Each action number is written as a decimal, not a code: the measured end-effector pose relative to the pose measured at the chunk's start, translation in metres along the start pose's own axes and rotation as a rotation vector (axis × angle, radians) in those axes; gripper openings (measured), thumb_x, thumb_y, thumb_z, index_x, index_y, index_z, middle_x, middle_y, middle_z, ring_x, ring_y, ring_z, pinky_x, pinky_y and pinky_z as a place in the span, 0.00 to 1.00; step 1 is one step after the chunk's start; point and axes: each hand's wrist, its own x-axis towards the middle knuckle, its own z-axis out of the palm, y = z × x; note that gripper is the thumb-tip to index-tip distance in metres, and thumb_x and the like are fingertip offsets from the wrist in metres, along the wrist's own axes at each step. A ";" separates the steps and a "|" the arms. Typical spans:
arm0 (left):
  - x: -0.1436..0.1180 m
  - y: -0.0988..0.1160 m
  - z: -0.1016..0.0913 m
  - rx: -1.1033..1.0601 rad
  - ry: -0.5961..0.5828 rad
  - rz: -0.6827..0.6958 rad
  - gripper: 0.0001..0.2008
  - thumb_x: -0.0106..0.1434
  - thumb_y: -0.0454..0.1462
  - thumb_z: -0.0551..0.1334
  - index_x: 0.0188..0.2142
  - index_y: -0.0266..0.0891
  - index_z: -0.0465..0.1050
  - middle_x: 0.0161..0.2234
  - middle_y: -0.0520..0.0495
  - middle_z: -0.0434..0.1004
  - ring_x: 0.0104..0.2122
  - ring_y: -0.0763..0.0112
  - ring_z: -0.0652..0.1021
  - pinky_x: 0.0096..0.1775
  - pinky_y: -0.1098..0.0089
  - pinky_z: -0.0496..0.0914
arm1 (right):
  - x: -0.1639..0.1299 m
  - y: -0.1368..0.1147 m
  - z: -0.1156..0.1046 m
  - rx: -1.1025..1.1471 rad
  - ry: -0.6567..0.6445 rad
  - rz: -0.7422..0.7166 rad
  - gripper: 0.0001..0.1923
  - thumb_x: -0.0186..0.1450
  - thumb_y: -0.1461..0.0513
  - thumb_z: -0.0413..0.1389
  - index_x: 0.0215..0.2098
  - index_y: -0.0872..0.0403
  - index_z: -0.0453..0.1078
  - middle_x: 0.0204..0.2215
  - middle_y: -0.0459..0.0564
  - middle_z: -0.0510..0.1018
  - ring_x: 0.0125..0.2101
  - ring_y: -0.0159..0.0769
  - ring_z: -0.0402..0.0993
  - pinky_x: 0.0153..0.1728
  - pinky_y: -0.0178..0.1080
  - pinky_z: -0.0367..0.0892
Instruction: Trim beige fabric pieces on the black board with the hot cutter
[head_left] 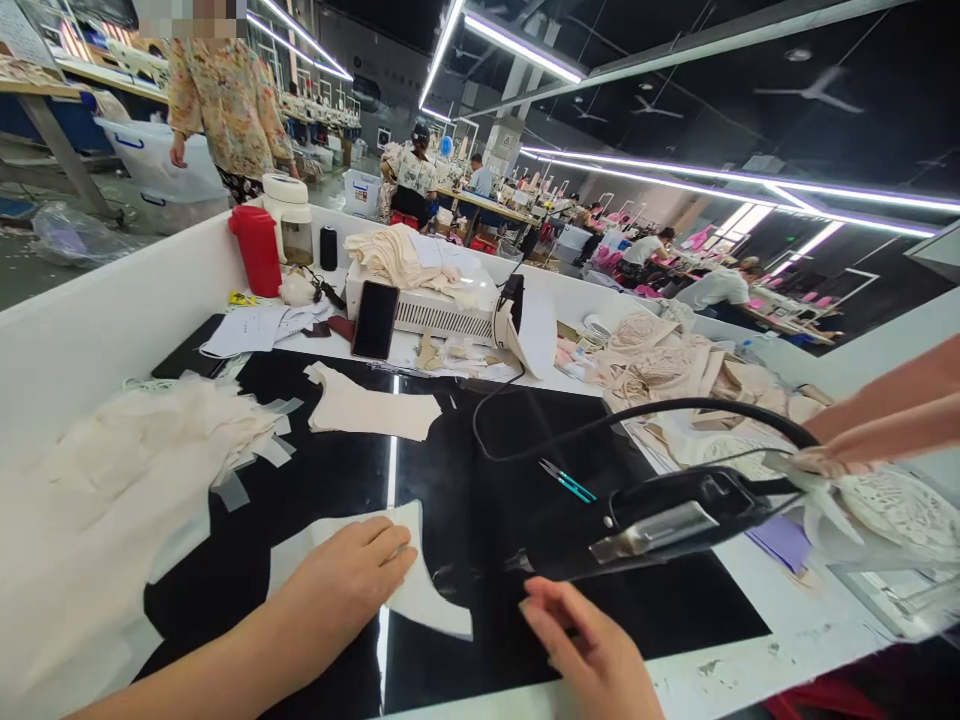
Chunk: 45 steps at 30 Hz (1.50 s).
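Fabric piece (420,590), pale and flat, lies at the lower centre of the frame on the black surface (480,480). Left hand (352,575) rests flat on it, fingers together. Right hand (592,650) hovers open, holding nothing, just below the black iron (660,520).

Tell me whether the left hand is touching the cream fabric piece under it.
Touching. The head view shows the left hand lying palm-down and flat on the cream fabric piece, fingers spread over its top, no gap visible.
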 end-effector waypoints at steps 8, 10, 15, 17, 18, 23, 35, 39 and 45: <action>0.009 0.013 -0.007 -0.083 -0.033 0.082 0.20 0.64 0.21 0.56 0.51 0.38 0.72 0.48 0.44 0.80 0.49 0.62 0.78 0.54 0.63 0.72 | 0.050 -0.031 -0.033 0.454 0.244 -0.330 0.49 0.52 0.38 0.71 0.65 0.46 0.64 0.56 0.57 0.78 0.54 0.50 0.77 0.54 0.51 0.74; 0.015 0.013 -0.005 -0.080 -0.008 0.080 0.19 0.65 0.21 0.55 0.52 0.36 0.72 0.48 0.43 0.80 0.50 0.61 0.78 0.54 0.63 0.72 | 0.060 -0.052 -0.029 0.569 0.235 -0.395 0.47 0.56 0.41 0.71 0.68 0.43 0.61 0.57 0.56 0.76 0.52 0.48 0.78 0.52 0.51 0.75; 0.021 0.010 0.011 -0.034 -0.003 0.084 0.19 0.67 0.25 0.57 0.56 0.34 0.71 0.52 0.39 0.80 0.51 0.60 0.79 0.56 0.62 0.71 | 0.076 -0.089 -0.010 0.696 0.231 -0.518 0.30 0.65 0.57 0.65 0.63 0.42 0.64 0.43 0.48 0.78 0.34 0.37 0.79 0.36 0.44 0.77; 0.020 0.010 0.018 0.006 -0.003 0.074 0.20 0.67 0.25 0.56 0.57 0.35 0.71 0.52 0.39 0.80 0.50 0.61 0.79 0.55 0.62 0.71 | 0.080 -0.096 0.000 0.718 0.225 -0.551 0.33 0.62 0.60 0.66 0.63 0.42 0.63 0.41 0.45 0.77 0.31 0.35 0.77 0.34 0.43 0.76; 0.019 0.011 0.020 0.030 -0.001 0.070 0.20 0.67 0.24 0.55 0.57 0.34 0.71 0.51 0.38 0.80 0.49 0.61 0.80 0.55 0.62 0.72 | 0.081 -0.098 0.005 0.732 0.218 -0.560 0.35 0.61 0.61 0.67 0.64 0.42 0.62 0.40 0.45 0.76 0.31 0.34 0.76 0.33 0.42 0.76; 0.015 0.018 0.027 0.167 0.133 0.064 0.20 0.68 0.20 0.49 0.49 0.30 0.76 0.44 0.39 0.82 0.44 0.60 0.80 0.52 0.63 0.73 | 0.088 -0.108 0.038 0.821 0.237 -0.591 0.30 0.64 0.56 0.65 0.61 0.42 0.60 0.34 0.41 0.73 0.26 0.32 0.73 0.29 0.40 0.73; 0.017 0.028 0.027 0.078 0.292 -0.023 0.17 0.67 0.20 0.51 0.45 0.27 0.76 0.39 0.40 0.81 0.40 0.61 0.80 0.43 0.65 0.74 | 0.105 -0.121 0.077 0.905 0.188 -0.633 0.26 0.66 0.47 0.61 0.57 0.44 0.59 0.30 0.39 0.68 0.22 0.31 0.68 0.22 0.37 0.69; 0.016 0.030 0.029 0.057 0.297 -0.035 0.17 0.67 0.21 0.51 0.46 0.27 0.76 0.39 0.40 0.80 0.40 0.61 0.80 0.43 0.65 0.75 | 0.105 -0.125 0.078 0.915 0.154 -0.614 0.27 0.65 0.45 0.62 0.55 0.44 0.59 0.29 0.39 0.67 0.20 0.30 0.66 0.21 0.36 0.68; 0.016 0.029 0.030 0.045 0.312 -0.045 0.16 0.68 0.21 0.52 0.46 0.28 0.76 0.38 0.41 0.81 0.39 0.62 0.80 0.42 0.66 0.76 | 0.101 -0.130 0.074 0.974 0.111 -0.602 0.28 0.63 0.45 0.64 0.54 0.44 0.61 0.28 0.39 0.69 0.20 0.30 0.66 0.20 0.35 0.68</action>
